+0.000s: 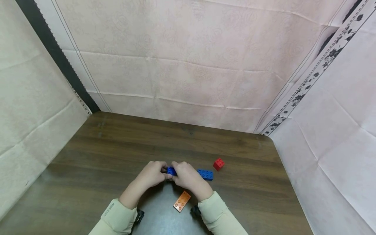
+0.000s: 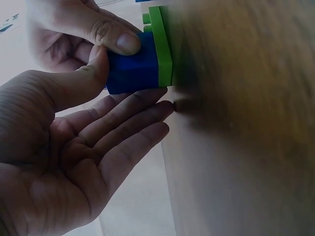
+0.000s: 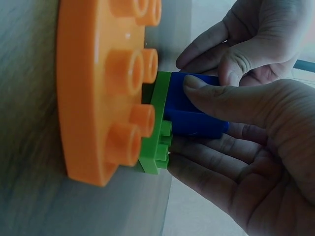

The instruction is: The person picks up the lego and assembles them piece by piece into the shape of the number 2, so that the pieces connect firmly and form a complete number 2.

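A dark blue toy brick [image 1: 171, 171] stands upright on one end of a thin green studded plate [image 3: 156, 115]; uncovered green studs show beside it. My right hand [image 1: 188, 177] pinches the blue brick, thumb on the near face and fingers behind. From the other side, my left hand [image 1: 151, 175] holds the same brick between thumb and fingers, its lower fingers stretched out past it in the left wrist view. The plate is low over or on the tabletop; which one I cannot tell. In the head view, the hands mostly hide it.
An orange studded brick [image 1: 182, 201] lies between the forearms, close to the right wrist. Right of the hands sit a blue long brick [image 1: 205, 174] and, farther back, a red brick [image 1: 218, 164]. Pale cloth walls [image 1: 182, 65] border the wooden table [image 1: 123, 137].
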Motion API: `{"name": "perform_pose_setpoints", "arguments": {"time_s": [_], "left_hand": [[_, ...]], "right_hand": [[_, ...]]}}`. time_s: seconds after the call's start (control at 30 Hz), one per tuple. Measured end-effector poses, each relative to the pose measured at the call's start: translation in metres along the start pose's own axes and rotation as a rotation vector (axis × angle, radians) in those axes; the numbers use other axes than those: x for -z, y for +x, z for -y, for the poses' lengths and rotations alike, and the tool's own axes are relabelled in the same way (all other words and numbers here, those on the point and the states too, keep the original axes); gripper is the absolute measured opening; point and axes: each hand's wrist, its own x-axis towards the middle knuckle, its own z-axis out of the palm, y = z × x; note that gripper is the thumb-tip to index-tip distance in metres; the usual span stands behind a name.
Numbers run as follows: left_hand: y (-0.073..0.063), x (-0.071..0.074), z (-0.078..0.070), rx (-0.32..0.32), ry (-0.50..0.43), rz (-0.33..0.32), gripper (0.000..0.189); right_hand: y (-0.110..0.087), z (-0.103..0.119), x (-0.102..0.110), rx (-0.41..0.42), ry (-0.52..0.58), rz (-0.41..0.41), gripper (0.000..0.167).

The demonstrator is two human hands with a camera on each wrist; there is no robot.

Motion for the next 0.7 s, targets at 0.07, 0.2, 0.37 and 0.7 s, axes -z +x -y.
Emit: {"name": "perform_pose_setpoints", "arguments": {"time_s": [0.07,0.2,0.37,0.7], "left_hand": [[-0.0003,0.001,-0.0004,0.002,-0.004,0.006,0.017],[-0.0003,0.0016,0.0003,0.006,-0.013,0.012,0.016],[0.0016,0.0003,0.0018,0.015,-0.015,0.016,0.015],[0.0038,0.0008,0.0013,0.018,-0.01,0.017,0.019]], "right_hand": [[0.0,0.0,0.0002,0.0,0.007,0.001,0.02],[0.0002,0.0001,0.0004,0.003,0.011,0.003,0.02],[0.0004,0.0003,-0.0001,-0.002,-0.001,0.005,0.021],[0.0021,-0.0003,0.0022,-0.002,0.001,0.019,0.021]]}}
